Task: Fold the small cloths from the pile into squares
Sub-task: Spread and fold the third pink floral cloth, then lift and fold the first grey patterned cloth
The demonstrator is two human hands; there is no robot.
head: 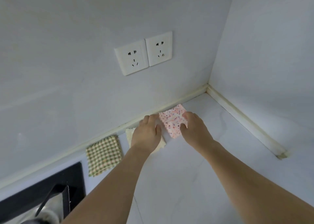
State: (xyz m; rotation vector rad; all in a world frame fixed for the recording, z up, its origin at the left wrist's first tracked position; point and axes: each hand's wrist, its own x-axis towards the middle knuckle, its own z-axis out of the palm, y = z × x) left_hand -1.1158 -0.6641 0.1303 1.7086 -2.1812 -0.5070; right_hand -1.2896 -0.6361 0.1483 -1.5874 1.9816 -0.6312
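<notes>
White table (pixel 195 172) in a wall corner, checked cloth (pixel 103 155) by the back wall, cream cloth (pixel 130 134) beside it, pink dotted cloth (pixel 171 120) next along, black hob (pixel 51 188) at left.

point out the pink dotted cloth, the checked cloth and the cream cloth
pink dotted cloth (pixel 171 122), head view, its middle
checked cloth (pixel 103 155), head view, its middle
cream cloth (pixel 130 133), head view, bare far corner

cream cloth (pixel 130 135): mostly hidden under left hand (pixel 146 133)
pink cloth (pixel 173 121): 3 o'clock edge covered by right hand (pixel 195 130)
pan (pixel 51 205): cut off at 7 o'clock, blurred
</notes>
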